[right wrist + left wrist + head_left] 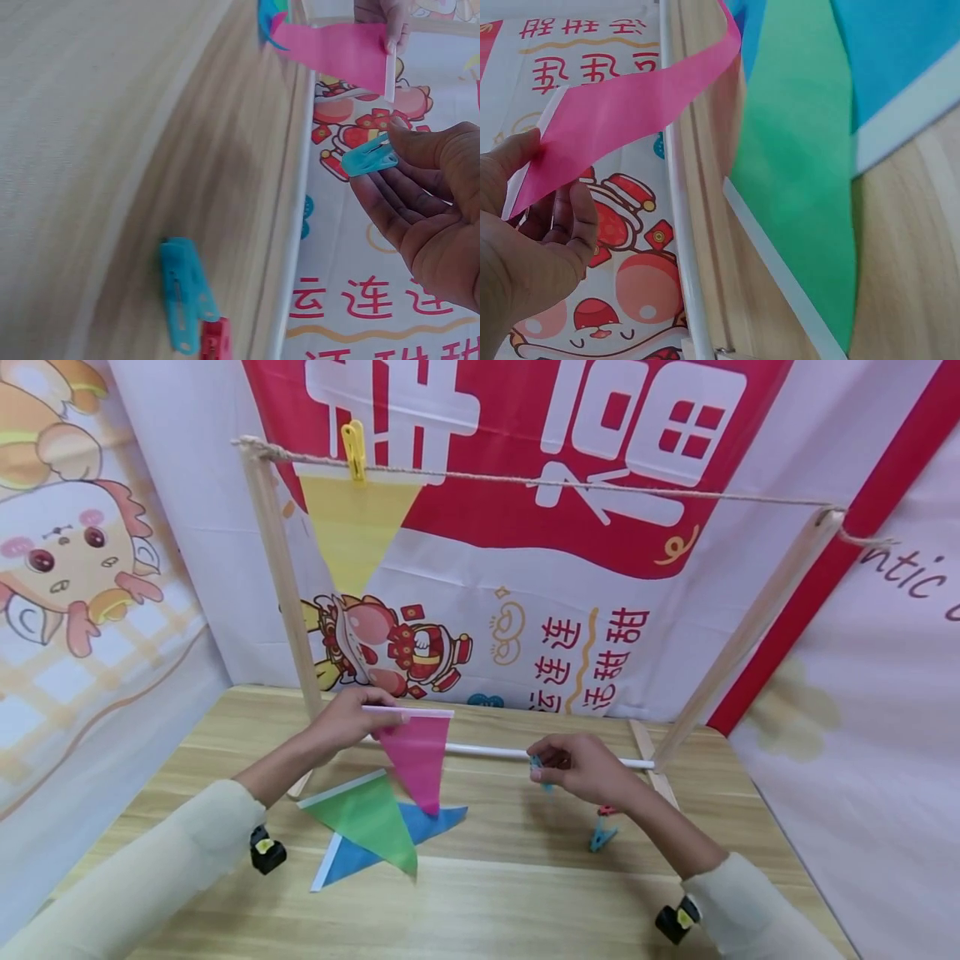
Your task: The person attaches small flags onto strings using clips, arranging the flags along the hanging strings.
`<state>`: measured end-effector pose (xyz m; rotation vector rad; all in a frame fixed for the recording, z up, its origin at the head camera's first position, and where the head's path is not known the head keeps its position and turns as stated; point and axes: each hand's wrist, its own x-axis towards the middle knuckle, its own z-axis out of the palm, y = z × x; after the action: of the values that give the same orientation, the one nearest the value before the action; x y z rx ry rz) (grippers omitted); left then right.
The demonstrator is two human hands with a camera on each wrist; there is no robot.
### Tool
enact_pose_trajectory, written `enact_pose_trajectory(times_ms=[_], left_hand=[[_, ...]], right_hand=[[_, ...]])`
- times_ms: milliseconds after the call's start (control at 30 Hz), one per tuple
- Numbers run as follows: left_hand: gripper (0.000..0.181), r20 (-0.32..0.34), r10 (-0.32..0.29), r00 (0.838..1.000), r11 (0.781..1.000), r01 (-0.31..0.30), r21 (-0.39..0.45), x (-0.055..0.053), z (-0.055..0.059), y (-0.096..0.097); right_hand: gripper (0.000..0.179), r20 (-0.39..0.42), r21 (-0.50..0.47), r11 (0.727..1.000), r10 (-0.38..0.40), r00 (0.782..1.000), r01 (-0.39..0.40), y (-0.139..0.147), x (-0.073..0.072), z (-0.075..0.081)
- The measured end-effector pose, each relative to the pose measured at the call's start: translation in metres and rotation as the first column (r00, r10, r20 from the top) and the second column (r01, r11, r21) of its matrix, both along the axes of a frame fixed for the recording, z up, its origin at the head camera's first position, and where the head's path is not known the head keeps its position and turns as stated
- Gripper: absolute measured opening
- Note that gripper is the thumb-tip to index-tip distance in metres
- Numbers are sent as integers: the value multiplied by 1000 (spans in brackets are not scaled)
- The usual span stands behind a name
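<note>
My left hand (351, 722) pinches a pink triangular pennant (418, 760) by its white top edge, thumb on one face and fingers behind. The pennant hangs point down, its tip overlapping a blue pennant (442, 823) in the head view. A light blue clothespin (367, 157) sits between the thumb and fingers of my right hand (581, 768), held above the table to the right of the pink pennant. Below the left hand, a green pennant (367, 814) lies across the blue one. Near the right forearm lie another blue clothespin (180, 292) and a red clothespin (216, 339).
A twine line (480, 478) runs between two wooden posts (279, 568). On its left part, a yellow clothespin (354, 450) holds a yellow pennant (358, 527). A white rod (487, 750) joins the posts low down, along the back of the wooden table (510, 893). Printed cloth hangs behind.
</note>
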<state>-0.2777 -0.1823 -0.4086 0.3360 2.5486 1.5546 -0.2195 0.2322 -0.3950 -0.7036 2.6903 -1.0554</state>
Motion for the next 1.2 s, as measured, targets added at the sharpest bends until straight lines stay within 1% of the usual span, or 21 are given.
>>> enact_pose_trajectory(times_ms=[100,267,467,633,767,867,1000,1200], left_hand=[[39,-16,7,1000,1000,-7,10,-1,6,4],[39,-50,13,999,999,-10,43,-5,15,11],[39,-84,54,995,997,-48,68,-9,22,19],[41,-76,81,994,990,-71,125,-10,31,25],[44,-64,75,995,986,-65,155,-8,41,31],[44,-67,76,995,984,-64,168,-8,47,33],[43,-77,79,994,980,-63,190,-10,51,35],[42,-63,70,996,975,-55,217,-11,58,38]], right_hand=[[32,-16,-3,1000,-2,1000,2,-1,-3,8],[30,-53,-38,999,-3,999,1,-3,-8,20],[31,-53,-41,999,-12,999,10,-7,-10,30],[33,-61,-33,999,-29,998,27,-9,-10,39],[33,-84,-41,998,-41,996,37,-11,-11,49],[33,-91,-45,998,-44,995,40,-13,-11,53],[33,-93,-50,998,-46,995,42,-15,-10,57],[31,-100,-77,996,-52,994,45,-17,-10,62]])
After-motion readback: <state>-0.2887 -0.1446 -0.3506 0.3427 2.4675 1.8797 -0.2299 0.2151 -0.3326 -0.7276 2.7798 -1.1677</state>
